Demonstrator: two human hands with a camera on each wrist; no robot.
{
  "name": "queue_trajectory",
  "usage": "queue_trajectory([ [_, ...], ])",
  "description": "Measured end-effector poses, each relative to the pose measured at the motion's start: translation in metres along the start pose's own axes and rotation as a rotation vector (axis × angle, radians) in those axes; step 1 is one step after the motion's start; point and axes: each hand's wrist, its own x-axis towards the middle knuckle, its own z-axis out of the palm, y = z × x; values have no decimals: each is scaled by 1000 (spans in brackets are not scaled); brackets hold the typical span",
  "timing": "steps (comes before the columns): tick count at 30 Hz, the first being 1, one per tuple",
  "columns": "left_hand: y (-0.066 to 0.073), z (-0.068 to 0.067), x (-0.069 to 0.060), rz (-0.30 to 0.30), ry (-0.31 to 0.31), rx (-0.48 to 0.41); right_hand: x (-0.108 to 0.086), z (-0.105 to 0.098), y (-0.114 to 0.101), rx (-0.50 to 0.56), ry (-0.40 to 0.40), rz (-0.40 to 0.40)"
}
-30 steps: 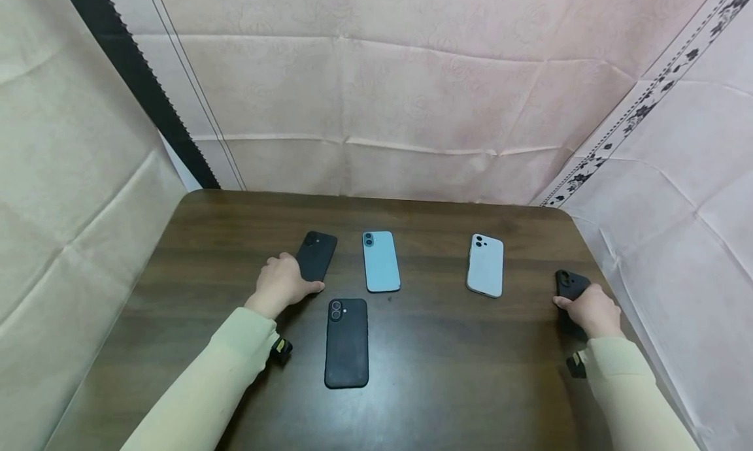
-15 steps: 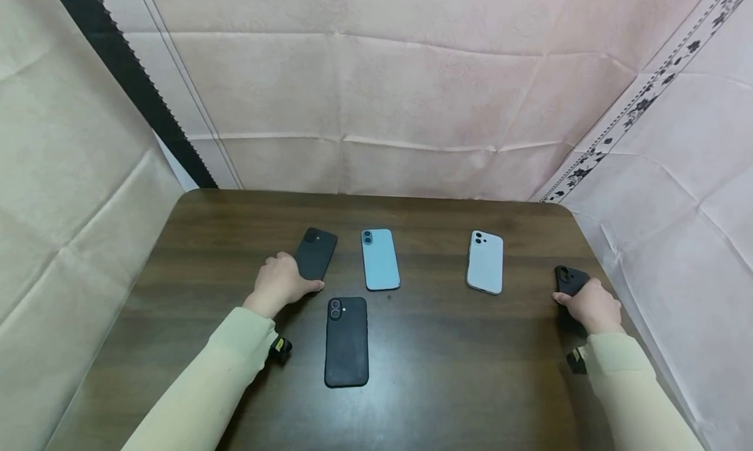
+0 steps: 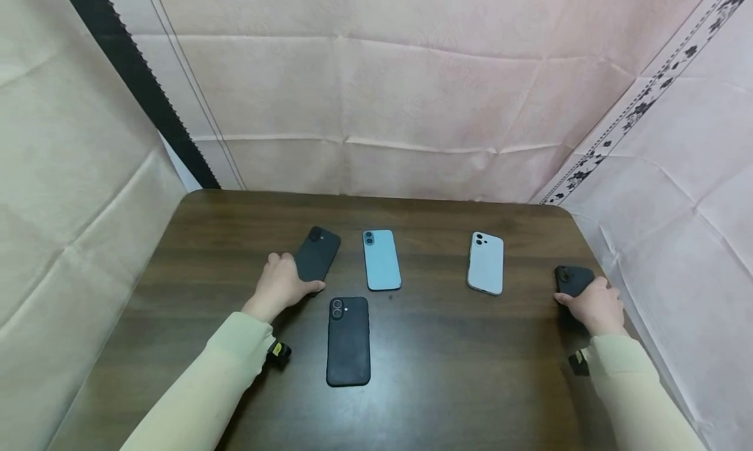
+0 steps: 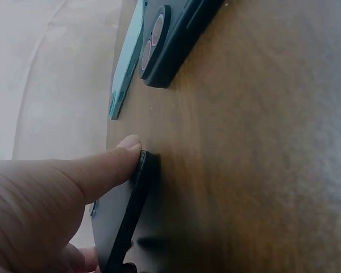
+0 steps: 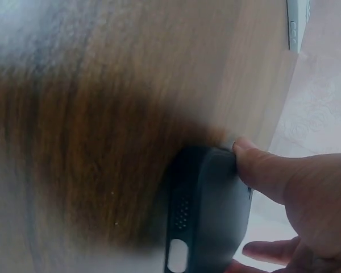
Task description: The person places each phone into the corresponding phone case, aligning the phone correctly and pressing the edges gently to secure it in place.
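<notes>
In the head view the left hand (image 3: 281, 282) grips a dark phone (image 3: 317, 252) by its sides, thumb on the right edge. The left wrist view shows that thumb on the edge of the same phone (image 4: 116, 210), whose near end looks slightly raised. At the far right the right hand (image 3: 595, 306) grips a black phone (image 3: 573, 280); in the right wrist view its thumb lies on one side of the phone (image 5: 216, 205) and fingers reach the other side. Another black phone (image 3: 348, 342) lies right of the left forearm.
A light blue phone (image 3: 382, 260) and a white phone (image 3: 485, 264) lie face down toward the back of the brown wooden table (image 3: 447, 372). Pale cloth (image 3: 412, 98) hangs behind the table and at both sides.
The phone in the left hand has turned slightly, its camera end shifting right. The phone in the right hand has also tilted a little to the right. The other phones have not moved.
</notes>
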Motion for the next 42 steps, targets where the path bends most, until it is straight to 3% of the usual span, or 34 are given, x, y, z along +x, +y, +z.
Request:
queue_trajectory([
  [15, -6, -3, 2, -12, -10, -191, -2, 5, -3, 1, 133, -56],
  [25, -5, -7, -1, -41, -50, -267, -2, -3, -2, 35, 142, -87],
  [32, -9, -6, 1, -20, -65, -310, -2, -8, -3, 63, 98, -69],
  [42, -16, -6, 2, -48, -181, -593, -5, -18, -9, 127, 98, -118],
])
